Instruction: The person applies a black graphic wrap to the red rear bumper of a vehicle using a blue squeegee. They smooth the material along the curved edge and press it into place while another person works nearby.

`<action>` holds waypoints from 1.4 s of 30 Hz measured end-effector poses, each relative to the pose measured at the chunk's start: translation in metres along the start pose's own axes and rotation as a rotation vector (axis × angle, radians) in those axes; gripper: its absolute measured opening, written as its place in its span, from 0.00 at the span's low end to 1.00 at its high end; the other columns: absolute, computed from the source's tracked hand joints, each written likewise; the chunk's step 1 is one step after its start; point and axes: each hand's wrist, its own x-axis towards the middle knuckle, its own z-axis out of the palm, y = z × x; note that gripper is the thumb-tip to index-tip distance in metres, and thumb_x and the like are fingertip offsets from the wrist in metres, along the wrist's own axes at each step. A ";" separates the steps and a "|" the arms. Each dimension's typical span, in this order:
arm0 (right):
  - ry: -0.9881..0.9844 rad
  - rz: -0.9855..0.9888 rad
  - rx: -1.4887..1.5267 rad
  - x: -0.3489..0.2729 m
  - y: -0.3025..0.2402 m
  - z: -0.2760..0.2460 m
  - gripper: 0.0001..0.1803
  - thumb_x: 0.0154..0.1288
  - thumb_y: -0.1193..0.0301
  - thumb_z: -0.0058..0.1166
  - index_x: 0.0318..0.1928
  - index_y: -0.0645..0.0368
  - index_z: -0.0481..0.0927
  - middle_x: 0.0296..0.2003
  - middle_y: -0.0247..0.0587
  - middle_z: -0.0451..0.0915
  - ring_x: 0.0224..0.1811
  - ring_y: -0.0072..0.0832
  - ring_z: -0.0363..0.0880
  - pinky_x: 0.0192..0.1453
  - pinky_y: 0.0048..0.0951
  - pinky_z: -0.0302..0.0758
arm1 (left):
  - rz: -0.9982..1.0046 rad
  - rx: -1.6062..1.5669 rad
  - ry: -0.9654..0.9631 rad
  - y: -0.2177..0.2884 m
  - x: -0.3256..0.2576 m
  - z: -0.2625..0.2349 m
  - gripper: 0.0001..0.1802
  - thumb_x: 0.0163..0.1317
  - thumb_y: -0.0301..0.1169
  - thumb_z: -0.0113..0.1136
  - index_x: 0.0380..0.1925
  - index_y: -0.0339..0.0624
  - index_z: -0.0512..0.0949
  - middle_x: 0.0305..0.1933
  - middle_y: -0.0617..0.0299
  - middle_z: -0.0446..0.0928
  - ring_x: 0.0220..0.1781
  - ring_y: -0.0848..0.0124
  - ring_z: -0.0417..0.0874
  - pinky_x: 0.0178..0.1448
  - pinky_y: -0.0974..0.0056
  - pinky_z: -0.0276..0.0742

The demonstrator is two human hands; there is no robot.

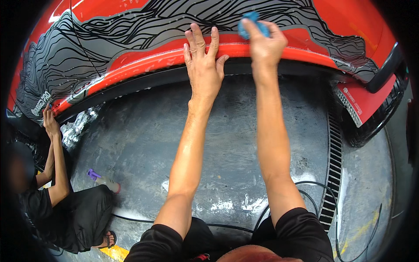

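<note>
In front of me is the lower side of a red car (pixel 301 39), covered by a grey decal with black wavy lines (pixel 170 22). My left hand (pixel 204 65) lies against the red lower edge with its fingers spread and nothing in them. To its right, my right hand (pixel 267 46) grips a crumpled blue cloth (pixel 253 25) against the panel, slightly blurred by motion. Small drops or wet specks dot the decal and the red paint. A black sill strip (pixel 174 73) runs below the red edge.
At the left a co-worker in black (pixel 74 209) squats, hands (pixel 51 124) at the car's lower edge. A spray bottle with a purple head (pixel 102 180) stands on the wet grey floor. Right are a red mud flap (pixel 364 100), a tyre (pixel 379 115), a drain grate (pixel 334 161) and a black hose (pixel 336 209).
</note>
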 end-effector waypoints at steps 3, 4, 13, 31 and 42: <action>0.120 -0.028 0.004 0.014 -0.001 -0.012 0.15 0.67 0.69 0.77 0.40 0.68 0.85 0.30 0.36 0.86 0.29 0.17 0.81 0.34 0.25 0.79 | 0.012 0.000 -0.006 0.003 0.000 0.001 0.49 0.68 0.36 0.74 0.86 0.63 0.59 0.94 0.48 0.35 0.93 0.43 0.40 0.88 0.34 0.51; 0.165 -0.090 -0.023 0.011 0.004 -0.006 0.15 0.67 0.69 0.76 0.39 0.68 0.85 0.30 0.36 0.86 0.29 0.18 0.81 0.33 0.25 0.79 | 0.010 -0.009 -0.012 0.004 0.000 0.001 0.49 0.68 0.35 0.74 0.86 0.64 0.59 0.94 0.48 0.35 0.93 0.44 0.40 0.88 0.35 0.51; 0.182 -0.170 -0.153 0.030 0.000 -0.026 0.15 0.67 0.67 0.76 0.39 0.66 0.85 0.29 0.36 0.85 0.30 0.20 0.81 0.35 0.26 0.79 | 0.031 -0.012 -0.017 -0.004 0.001 -0.005 0.49 0.68 0.32 0.74 0.86 0.62 0.61 0.93 0.48 0.36 0.93 0.44 0.39 0.88 0.37 0.52; 0.283 -0.049 0.039 0.033 -0.005 -0.016 0.17 0.62 0.66 0.80 0.38 0.67 0.86 0.29 0.35 0.85 0.30 0.20 0.80 0.36 0.26 0.78 | 0.016 -0.037 -0.016 0.006 0.001 -0.006 0.46 0.70 0.31 0.72 0.86 0.60 0.61 0.94 0.50 0.35 0.93 0.44 0.38 0.89 0.36 0.52; 0.002 -0.211 -0.289 0.012 -0.010 -0.004 0.17 0.64 0.65 0.79 0.36 0.68 0.87 0.27 0.36 0.85 0.28 0.21 0.81 0.34 0.29 0.76 | 0.012 -0.029 -0.042 0.001 0.002 -0.011 0.47 0.70 0.32 0.72 0.86 0.60 0.61 0.94 0.49 0.34 0.93 0.43 0.37 0.89 0.37 0.50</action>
